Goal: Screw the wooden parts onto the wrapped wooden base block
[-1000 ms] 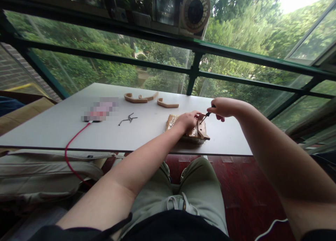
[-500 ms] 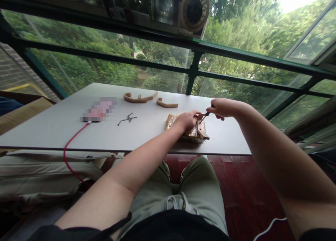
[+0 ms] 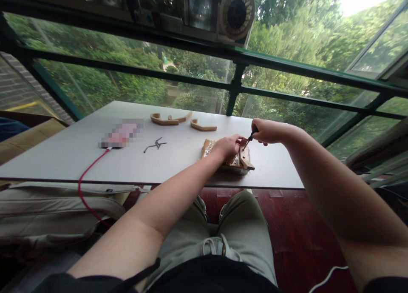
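In the right hand [image 3: 269, 132], the screwdriver [image 3: 253, 134] now stands steeper.

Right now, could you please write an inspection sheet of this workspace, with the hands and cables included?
Surface: flat white tabletop.
Work things: black-handled screwdriver, tip at a pale wooden piece with holes, on a rough brown-and-white block.
Clutter: three curved wooden hooks; thin dark bent metal rods; blurred pinkish flat object.
Left hand: on the block, at the wooden piece.
Right hand: grips the screwdriver handle.
Cables: red cable from pinkish object over near table edge; white cord low at right.
Surroundings: green-framed window, brown cardboard box, dark red floor.
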`<state>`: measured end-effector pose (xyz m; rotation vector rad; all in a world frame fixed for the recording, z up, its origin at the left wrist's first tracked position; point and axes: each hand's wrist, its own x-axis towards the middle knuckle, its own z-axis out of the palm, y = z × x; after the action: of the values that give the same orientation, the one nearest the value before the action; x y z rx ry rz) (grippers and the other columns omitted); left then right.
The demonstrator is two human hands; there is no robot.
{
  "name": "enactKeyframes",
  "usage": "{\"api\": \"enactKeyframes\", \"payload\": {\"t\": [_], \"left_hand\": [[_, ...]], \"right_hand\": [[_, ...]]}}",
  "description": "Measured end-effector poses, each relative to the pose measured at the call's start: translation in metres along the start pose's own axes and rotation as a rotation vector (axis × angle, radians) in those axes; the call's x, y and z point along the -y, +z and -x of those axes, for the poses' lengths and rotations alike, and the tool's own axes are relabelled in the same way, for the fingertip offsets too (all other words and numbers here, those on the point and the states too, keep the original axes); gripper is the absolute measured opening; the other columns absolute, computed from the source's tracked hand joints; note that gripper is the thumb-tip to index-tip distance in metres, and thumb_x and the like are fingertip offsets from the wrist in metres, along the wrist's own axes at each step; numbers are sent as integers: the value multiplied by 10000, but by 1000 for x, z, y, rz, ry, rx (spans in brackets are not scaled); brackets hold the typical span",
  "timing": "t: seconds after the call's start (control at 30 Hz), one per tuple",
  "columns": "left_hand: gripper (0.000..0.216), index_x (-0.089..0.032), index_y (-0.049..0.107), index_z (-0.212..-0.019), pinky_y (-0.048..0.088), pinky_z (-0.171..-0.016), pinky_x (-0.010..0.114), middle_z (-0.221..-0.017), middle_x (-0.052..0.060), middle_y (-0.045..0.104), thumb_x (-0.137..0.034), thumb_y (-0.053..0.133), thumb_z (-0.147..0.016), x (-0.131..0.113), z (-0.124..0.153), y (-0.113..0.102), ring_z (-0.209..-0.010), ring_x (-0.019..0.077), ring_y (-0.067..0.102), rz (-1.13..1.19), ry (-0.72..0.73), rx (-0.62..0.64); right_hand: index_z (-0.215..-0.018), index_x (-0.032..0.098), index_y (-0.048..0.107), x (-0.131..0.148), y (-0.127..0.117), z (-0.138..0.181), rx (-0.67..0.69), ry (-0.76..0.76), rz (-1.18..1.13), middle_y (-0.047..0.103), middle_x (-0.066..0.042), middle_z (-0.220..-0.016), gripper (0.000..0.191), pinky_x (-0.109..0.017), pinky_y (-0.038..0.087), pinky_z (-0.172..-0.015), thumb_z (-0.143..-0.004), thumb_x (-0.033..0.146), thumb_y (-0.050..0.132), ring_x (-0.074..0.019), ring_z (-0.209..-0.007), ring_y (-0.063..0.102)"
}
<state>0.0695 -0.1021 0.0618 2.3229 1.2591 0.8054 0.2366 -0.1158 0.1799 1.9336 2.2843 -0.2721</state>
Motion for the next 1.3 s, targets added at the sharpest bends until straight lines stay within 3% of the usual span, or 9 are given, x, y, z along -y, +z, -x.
{"api": "enactKeyframes", "payload": {"t": [0.33, 0.53, 0.7, 0.93, 1.07, 1.17, 1.3], "left_hand": [[380, -290, 561, -1234, 491, -832, 277, -1122, 20, 695, -254, 471, -867, 3, 0, 2, -991, 191, 652, -4, 17, -12], [380, -289, 558, -1235, 489, -843, 280, -1130, 19, 693, -252, 471, -867, 1, 1, 1, -1001, 191, 648, -15, 7, -8], [368, -302, 544, -1239, 493, -829, 296, -1141, 16, 687, -309, 454, -882, 5, -1, 2, -996, 205, 650, -15, 25, -7], [357, -301, 543, -1250, 482, -865, 271, -1181, 11, 670, -358, 428, -916, -1, 2, -1, -1022, 183, 639, 2, 5, 8], [359, -299, 548, -1250, 485, -863, 274, -1168, 18, 675, -365, 439, -914, -3, 2, -2, -1020, 187, 641, 0, -9, 13], [361, -297, 554, -1242, 489, -850, 281, -1152, 25, 681, -380, 450, -906, -1, 2, -1, -1010, 193, 644, 1, 7, 5], [351, -301, 561, -1220, 488, -846, 290, -1115, 20, 693, -397, 440, -905, 2, 0, 1, -984, 192, 649, 8, 40, -8]], "right_hand": [[-1013, 134, 558, 1, -2, 0, -20, -7, 86, 666, -66, -692, 227, -260, 365, -473, -801, 205, 518, -149, -517, 569], [-1004, 139, 566, 0, -6, 3, 34, -9, 91, 674, -65, -706, 223, -265, 384, -498, -854, 301, 531, -141, -502, 578], [-935, 119, 608, 1, -9, 5, 85, 6, 122, 677, -68, -659, 340, -286, 411, -551, -883, 433, 489, -152, -492, 592], [-542, 124, 631, 4, -10, 10, 162, 73, 207, 628, -126, -515, 721, -368, 428, -719, -863, 688, 316, -199, -481, 584], [-506, 134, 620, 5, -9, 11, 161, 114, 180, 613, -132, -493, 714, -380, 422, -731, -860, 682, 330, -205, -478, 575], [-656, 132, 649, 3, -4, 7, 69, 100, 93, 624, -101, -526, 521, -355, 426, -657, -848, 580, 466, -193, -489, 571], [-907, 169, 611, -2, 14, -2, -270, -71, -108, 656, -54, -687, 225, -300, 409, -574, -778, 353, 614, -163, -552, 562]]}}
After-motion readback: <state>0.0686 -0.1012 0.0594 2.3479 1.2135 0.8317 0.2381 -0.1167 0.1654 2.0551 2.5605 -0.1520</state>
